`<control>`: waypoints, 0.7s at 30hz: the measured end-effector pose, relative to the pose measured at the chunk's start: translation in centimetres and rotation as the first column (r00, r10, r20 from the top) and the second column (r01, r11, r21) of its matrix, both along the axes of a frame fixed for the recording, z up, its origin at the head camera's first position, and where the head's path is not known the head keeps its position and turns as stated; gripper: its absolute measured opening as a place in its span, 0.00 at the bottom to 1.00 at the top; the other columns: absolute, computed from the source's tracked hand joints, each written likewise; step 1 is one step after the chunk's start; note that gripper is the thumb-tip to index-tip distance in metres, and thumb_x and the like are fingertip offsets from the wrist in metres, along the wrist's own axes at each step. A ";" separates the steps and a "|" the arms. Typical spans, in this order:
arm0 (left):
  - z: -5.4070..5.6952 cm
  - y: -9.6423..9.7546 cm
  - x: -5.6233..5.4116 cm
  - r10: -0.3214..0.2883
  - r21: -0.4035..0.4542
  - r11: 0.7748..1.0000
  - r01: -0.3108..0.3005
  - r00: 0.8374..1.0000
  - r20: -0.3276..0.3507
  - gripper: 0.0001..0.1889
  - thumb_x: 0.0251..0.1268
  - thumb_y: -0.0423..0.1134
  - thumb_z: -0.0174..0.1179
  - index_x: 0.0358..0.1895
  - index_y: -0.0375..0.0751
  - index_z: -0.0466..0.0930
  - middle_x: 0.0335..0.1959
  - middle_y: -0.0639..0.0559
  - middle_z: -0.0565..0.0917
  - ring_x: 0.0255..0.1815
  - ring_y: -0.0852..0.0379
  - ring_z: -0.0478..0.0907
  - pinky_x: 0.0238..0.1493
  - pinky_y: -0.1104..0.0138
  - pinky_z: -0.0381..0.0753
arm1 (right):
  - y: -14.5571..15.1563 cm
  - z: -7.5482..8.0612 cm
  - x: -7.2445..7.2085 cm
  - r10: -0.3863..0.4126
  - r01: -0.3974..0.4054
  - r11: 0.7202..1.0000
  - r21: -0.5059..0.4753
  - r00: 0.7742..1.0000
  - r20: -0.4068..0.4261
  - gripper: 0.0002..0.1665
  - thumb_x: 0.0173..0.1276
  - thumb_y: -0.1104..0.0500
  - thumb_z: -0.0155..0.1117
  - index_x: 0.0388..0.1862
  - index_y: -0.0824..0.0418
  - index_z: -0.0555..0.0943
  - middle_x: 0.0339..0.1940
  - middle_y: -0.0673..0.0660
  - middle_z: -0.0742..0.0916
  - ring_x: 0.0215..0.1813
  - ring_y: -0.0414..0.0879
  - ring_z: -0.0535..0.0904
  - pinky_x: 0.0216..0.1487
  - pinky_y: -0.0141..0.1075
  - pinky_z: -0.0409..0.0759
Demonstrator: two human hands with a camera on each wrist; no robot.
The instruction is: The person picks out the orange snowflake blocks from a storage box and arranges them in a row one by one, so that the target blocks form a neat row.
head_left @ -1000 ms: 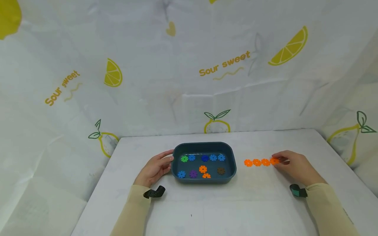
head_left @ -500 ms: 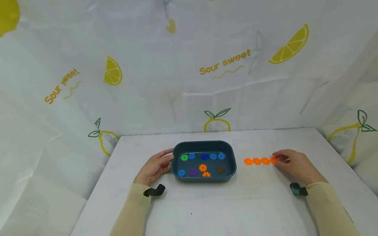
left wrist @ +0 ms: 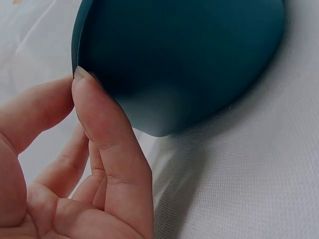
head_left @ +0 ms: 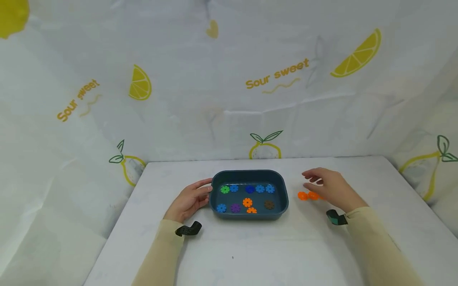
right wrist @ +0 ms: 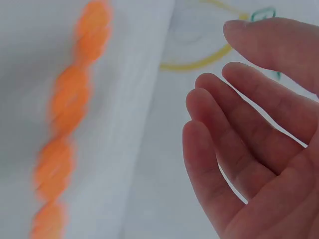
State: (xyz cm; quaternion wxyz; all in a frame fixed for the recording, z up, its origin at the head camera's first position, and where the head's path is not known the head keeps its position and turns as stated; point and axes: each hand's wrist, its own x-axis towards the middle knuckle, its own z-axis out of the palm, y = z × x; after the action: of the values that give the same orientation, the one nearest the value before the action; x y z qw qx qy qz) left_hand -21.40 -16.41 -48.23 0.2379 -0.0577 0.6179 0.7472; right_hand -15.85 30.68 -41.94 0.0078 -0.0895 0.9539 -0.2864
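Fingers (right wrist: 249,122) of the right hand (head_left: 332,190) slack beside the orange row (head_left: 303,196)

The right hand holds nothing near the row, which lies on the worktop (head_left: 264,254) to the right of the tray (head_left: 250,217); blur hides how firmly it is joined. A careless brush of that hand could knock the row askew or part it. The left hand (head_left: 187,200) pinches the left end of the tray, so a tug there might tilt it and slide the coloured discs (head_left: 235,208) inside

Head view high, forward-down; wrist views close, tray (head_left: 247,217) shared with left, orange discs (head_left: 303,196) with right.
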 end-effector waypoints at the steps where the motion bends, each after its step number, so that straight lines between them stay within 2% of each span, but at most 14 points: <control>1: 0.0 0.0 0.0 -0.001 -0.002 1.000 0.001 1.000 -0.002 0.29 0.71 0.42 0.74 0.74 0.51 0.80 0.50 0.52 0.89 0.37 0.60 0.82 0.45 0.71 0.87 | -0.9 0.5 -0.5 0.023 -0.023 1.000 0.006 1.000 -0.009 0.24 0.78 0.54 0.71 0.67 0.62 0.84 0.60 0.63 0.89 0.58 0.59 0.85 0.62 0.59 0.86; 5: 0.2 0.0 0.2 -0.001 -0.012 1.000 0.001 1.000 -0.007 0.29 0.71 0.42 0.74 0.73 0.52 0.80 0.52 0.52 0.88 0.39 0.59 0.82 0.46 0.71 0.86 | -4.5 2.5 -2.3 0.131 -0.130 0.991 0.040 0.991 -0.036 0.20 0.78 0.58 0.71 0.65 0.61 0.85 0.59 0.60 0.90 0.59 0.58 0.85 0.64 0.59 0.85; 9: 0.1 -0.1 0.1 -0.001 -0.019 1.000 0.001 1.000 -0.008 0.28 0.72 0.42 0.74 0.73 0.52 0.81 0.51 0.51 0.88 0.39 0.59 0.82 0.46 0.71 0.86 | -8.2 3.7 -4.1 0.254 -0.251 0.962 0.106 0.967 -0.016 0.19 0.78 0.58 0.71 0.64 0.61 0.86 0.58 0.57 0.90 0.59 0.55 0.85 0.63 0.55 0.85; 12: 0.0 -0.2 -0.1 0.001 -0.016 1.000 -0.001 1.000 -0.010 0.27 0.72 0.42 0.73 0.72 0.52 0.81 0.50 0.52 0.88 0.39 0.59 0.82 0.46 0.71 0.86 | -10.9 4.1 -5.1 0.337 -0.337 0.926 0.169 0.941 0.032 0.18 0.78 0.59 0.70 0.64 0.60 0.86 0.59 0.56 0.90 0.60 0.53 0.86 0.65 0.53 0.85; 15: -0.1 -0.2 -0.2 -0.001 -0.007 1.000 0.000 1.000 -0.015 0.26 0.73 0.41 0.73 0.72 0.52 0.81 0.51 0.51 0.89 0.39 0.59 0.82 0.46 0.71 0.86 | -13.2 4.1 -5.7 0.406 -0.413 0.877 0.246 0.910 0.082 0.17 0.78 0.60 0.70 0.63 0.58 0.87 0.59 0.55 0.90 0.61 0.52 0.87 0.66 0.51 0.85; 21: -0.3 -0.3 -0.4 -0.015 0.003 1.000 0.016 0.999 -0.034 0.27 0.74 0.40 0.72 0.73 0.51 0.80 0.53 0.51 0.88 0.39 0.59 0.81 0.46 0.71 0.85 | -16.8 3.5 -6.3 0.466 -0.509 0.790 0.342 0.861 0.203 0.16 0.76 0.57 0.73 0.60 0.59 0.88 0.55 0.55 0.91 0.54 0.48 0.85 0.65 0.49 0.85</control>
State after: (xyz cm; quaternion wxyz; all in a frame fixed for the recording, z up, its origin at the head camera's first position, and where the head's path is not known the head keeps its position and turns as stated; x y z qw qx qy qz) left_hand -21.75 -16.67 -48.56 0.2331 -0.0398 0.6212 0.7471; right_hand -22.12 13.90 -38.42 0.1502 -0.3137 0.9336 -0.0864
